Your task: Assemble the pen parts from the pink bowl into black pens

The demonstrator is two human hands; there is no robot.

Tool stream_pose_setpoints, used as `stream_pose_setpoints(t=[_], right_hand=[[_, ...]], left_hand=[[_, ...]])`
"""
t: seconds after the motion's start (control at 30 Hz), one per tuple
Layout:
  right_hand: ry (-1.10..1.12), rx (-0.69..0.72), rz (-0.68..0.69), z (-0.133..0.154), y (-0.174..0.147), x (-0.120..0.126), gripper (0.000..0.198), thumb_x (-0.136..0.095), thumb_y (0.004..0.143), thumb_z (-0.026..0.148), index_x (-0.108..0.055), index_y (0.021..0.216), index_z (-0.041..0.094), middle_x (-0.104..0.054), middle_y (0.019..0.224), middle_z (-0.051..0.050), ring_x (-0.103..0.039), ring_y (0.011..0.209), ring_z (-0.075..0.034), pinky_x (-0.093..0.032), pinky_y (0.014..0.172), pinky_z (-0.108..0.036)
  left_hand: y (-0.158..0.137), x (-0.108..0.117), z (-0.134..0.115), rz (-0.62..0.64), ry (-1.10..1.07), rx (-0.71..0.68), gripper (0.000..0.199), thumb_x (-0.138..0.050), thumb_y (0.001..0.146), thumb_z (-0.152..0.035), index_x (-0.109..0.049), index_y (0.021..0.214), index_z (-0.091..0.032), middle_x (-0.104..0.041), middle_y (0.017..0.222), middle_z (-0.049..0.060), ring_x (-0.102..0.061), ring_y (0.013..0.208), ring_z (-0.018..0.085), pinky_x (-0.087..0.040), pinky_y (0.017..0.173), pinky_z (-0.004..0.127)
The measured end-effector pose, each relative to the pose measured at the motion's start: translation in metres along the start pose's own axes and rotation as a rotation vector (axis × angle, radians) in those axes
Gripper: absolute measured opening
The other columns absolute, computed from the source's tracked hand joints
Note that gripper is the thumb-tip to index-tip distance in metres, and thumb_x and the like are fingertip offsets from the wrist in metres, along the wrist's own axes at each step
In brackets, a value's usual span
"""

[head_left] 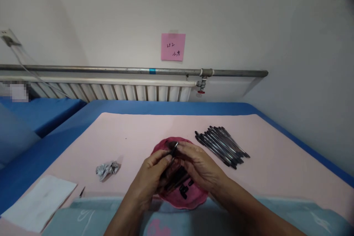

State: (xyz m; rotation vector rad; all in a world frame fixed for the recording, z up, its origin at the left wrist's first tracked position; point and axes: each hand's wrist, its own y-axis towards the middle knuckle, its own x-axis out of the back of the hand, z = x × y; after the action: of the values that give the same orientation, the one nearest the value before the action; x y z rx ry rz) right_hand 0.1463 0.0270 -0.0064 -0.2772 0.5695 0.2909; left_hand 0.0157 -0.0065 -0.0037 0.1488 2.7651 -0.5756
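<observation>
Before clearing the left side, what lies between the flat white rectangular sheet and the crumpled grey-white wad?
In the head view, a small dark pointed piece lies between the white sheet and the wad, nearer the sheet.

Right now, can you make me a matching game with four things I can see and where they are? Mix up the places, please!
Things:
1. Pens
2. Pink note
3. Crumpled wad
4. Round pink tray

Places:
A. On the pale pink mat, left of both hands
B. Beneath the left hand and right hand
C. On the pale pink mat, right of both hands
D. On the wall, above the metal pipe

Right pairs: 1-C, 2-D, 3-A, 4-B
</observation>
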Motion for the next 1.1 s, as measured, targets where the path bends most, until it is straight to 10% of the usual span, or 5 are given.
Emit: stream_pose_setpoints(t=[0.17, 0.4, 0.7, 1.1], right_hand=[[-0.090, 0.075, -0.118, -0.003, 0.002, 0.002, 0.013, -0.071, 0.061, 0.024, -0.065, 0.069, 0.015, -0.063, 0.065, 0.001, -0.055, 0.061, -0.011, -0.041, 0.063, -0.024], [-0.137, 0.112, -0.154, -0.012, 0.006, 0.007, 0.014, -0.070, 0.062, 0.027, -0.062, 0.067, 0.016, -0.059, 0.062, 0.002, -0.052, 0.057, -0.011, -0.040, 0.059, -0.024], [-0.232, 0.173, -0.142, 0.010, 0.008, 0.013, 0.015, -0.062, 0.069, 0.031, -0.062, 0.077, 0.018, -0.059, 0.064, 0.002, -0.050, 0.056, -0.010, -0.038, 0.056, -0.023], [-1.566, 0.486, 0.084, 0.019, 0.012, 0.033, 0.015, -0.044, 0.078, 0.015, -0.058, 0.077, 0.019, -0.061, 0.075, -0.002, -0.054, 0.071, -0.015, -0.040, 0.066, -0.026]], left_hand=[[0.004, 0.002, 0.008, -0.082, 0.372, -0.384, 0.019, -0.052, 0.077, -0.031, -0.063, 0.090, -0.022, -0.064, 0.079, -0.001, -0.057, 0.069, 0.011, -0.042, 0.061, 0.020], [0.006, 0.001, 0.023, -0.322, 0.892, -0.732, 0.026, -0.045, 0.080, -0.025, -0.062, 0.100, -0.023, -0.067, 0.095, 0.003, -0.061, 0.082, 0.017, -0.043, 0.076, 0.026], [0.008, 0.011, 0.009, -0.272, 0.311, -0.404, 0.029, -0.052, 0.075, -0.040, -0.062, 0.092, -0.019, -0.063, 0.073, 0.000, -0.055, 0.062, 0.012, -0.042, 0.054, 0.021], [0.006, 0.023, -0.006, -0.359, 0.117, -0.288, 0.025, -0.056, 0.071, -0.041, -0.056, 0.080, -0.017, -0.045, 0.052, -0.007, -0.028, 0.035, 0.003, -0.017, 0.035, 0.016]])
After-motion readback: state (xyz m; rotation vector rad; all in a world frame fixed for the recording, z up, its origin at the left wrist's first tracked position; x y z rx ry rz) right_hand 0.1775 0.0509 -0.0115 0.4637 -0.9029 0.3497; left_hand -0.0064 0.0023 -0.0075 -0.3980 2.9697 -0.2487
